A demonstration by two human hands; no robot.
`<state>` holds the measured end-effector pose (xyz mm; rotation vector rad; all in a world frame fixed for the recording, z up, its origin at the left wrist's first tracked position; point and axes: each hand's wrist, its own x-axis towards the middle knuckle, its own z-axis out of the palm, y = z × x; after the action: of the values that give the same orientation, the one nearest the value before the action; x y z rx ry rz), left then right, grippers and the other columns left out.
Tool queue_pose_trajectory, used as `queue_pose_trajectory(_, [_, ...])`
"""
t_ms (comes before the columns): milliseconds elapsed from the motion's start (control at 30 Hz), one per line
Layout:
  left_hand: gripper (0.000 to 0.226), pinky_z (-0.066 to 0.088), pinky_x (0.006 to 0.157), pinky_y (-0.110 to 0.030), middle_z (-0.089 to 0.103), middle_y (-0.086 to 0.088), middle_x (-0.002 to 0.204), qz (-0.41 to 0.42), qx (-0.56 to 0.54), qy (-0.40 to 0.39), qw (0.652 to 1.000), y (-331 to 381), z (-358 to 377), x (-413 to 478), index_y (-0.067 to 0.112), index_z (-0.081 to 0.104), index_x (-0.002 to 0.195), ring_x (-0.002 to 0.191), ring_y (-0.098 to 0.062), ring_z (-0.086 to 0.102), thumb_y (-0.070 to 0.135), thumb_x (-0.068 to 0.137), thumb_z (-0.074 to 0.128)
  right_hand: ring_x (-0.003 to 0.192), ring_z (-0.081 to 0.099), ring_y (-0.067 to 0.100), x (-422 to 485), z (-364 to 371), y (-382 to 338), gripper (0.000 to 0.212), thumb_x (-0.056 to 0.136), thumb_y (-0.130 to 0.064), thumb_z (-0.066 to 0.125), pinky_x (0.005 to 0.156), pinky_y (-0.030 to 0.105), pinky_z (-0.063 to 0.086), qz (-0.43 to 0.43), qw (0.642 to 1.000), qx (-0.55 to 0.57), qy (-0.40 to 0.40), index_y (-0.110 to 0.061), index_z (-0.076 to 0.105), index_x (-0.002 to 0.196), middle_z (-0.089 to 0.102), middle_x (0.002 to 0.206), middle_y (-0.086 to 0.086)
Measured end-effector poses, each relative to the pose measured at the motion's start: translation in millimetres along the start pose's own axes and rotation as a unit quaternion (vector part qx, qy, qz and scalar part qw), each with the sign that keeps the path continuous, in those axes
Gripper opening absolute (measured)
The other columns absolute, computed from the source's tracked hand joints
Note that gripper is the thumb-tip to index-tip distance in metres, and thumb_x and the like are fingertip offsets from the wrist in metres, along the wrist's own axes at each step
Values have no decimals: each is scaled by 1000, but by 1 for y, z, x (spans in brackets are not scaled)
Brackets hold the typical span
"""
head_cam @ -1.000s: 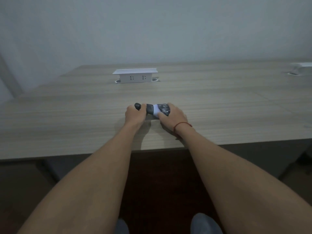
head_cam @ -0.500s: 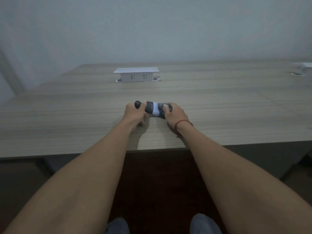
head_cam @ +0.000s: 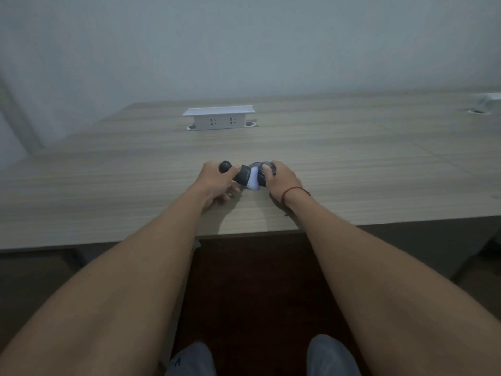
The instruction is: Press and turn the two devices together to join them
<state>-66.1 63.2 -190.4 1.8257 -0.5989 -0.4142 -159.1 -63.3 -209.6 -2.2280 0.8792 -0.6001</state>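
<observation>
Wooden desk [head_cam: 352, 164], pale wall [head_cam: 244, 44]

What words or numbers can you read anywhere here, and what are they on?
None can be read.
The dark object gripped by the left hand and right hand: no lettering shows.
The white socket box on the table: only plug holes, no legible marks.

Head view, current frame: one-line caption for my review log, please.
Left hand and right hand grip opposite ends of a dark object above a wooden table.
</observation>
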Motion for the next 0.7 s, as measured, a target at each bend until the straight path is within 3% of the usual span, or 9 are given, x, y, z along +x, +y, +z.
queue_pose_trajectory(67, [25, 52, 47, -30, 66, -16, 89, 22, 43, 95, 994, -1, 1, 6, 8, 56, 104, 66, -25, 66, 32, 96, 56, 105, 58, 31, -1, 0, -1, 39, 97, -39, 36, 93, 40, 45, -6, 1000, -6, -7, -13, 55, 119, 63, 116, 12])
queue_pose_trajectory(133, [22, 59, 58, -40, 63, -14, 103, 61, 54, 160, 984, -2, 6, 6, 14, 48, 102, 80, -29, 69, 34, 96, 54, 106, 58, 31, -1, 1, 0, 41, 96, -41, 35, 95, 43, 45, -14, 1000, -12, -11, -14, 54, 121, 63, 117, 12])
queue_pose_trajectory(167, [22, 59, 57, -40, 62, -14, 102, 73, 45, 156, 984, -4, 9, 5, 15, 47, 101, 78, -28, 68, 35, 96, 54, 107, 58, 32, 0, 1, 0, 41, 96, -40, 35, 95, 44, 45, -16, 1000, -14, -10, -13, 54, 121, 63, 118, 13])
queue_pose_trajectory(267, [27, 42, 40, -26, 61, -16, 81, 57, -10, 102, 993, -6, 13, 1, 8, 49, 102, 48, -20, 54, 35, 97, 53, 107, 58, 33, 2, 1, 1, 40, 96, -39, 36, 95, 43, 45, -16, 1000, -16, -5, -13, 55, 119, 63, 118, 14])
queue_pose_trajectory(433, [29, 33, 37, -18, 59, -9, 65, 11, 7, 7, 1000, 0, 5, -4, 10, 57, 103, 40, -17, 46, 38, 96, 54, 111, 57, 34, 4, 0, 1, 39, 96, -35, 37, 97, 41, 44, -11, 1000, 1, -11, -12, 54, 123, 62, 121, 16])
queue_pose_trajectory(533, [29, 43, 46, -26, 64, -13, 73, 32, 15, 36, 999, 2, 8, 3, 9, 57, 106, 46, -19, 56, 36, 96, 54, 115, 55, 33, 5, -2, 2, 40, 96, -34, 41, 101, 40, 42, -18, 999, 18, -20, -11, 53, 127, 60, 126, 16])
queue_pose_trajectory(633, [32, 58, 70, -41, 66, -17, 104, 40, 50, 144, 987, 0, 10, 10, 8, 55, 110, 82, -33, 69, 36, 94, 55, 114, 56, 32, 3, -3, 3, 40, 96, -34, 42, 101, 42, 43, -32, 999, 24, -28, -11, 54, 126, 60, 125, 15])
queue_pose_trajectory(700, [32, 54, 58, -34, 67, -16, 94, 25, 42, 130, 990, 0, 10, 8, 8, 55, 110, 71, -30, 67, 36, 95, 54, 115, 56, 32, 2, -4, 3, 40, 96, -33, 42, 101, 42, 43, -32, 999, 25, -28, -10, 55, 126, 60, 125, 15])
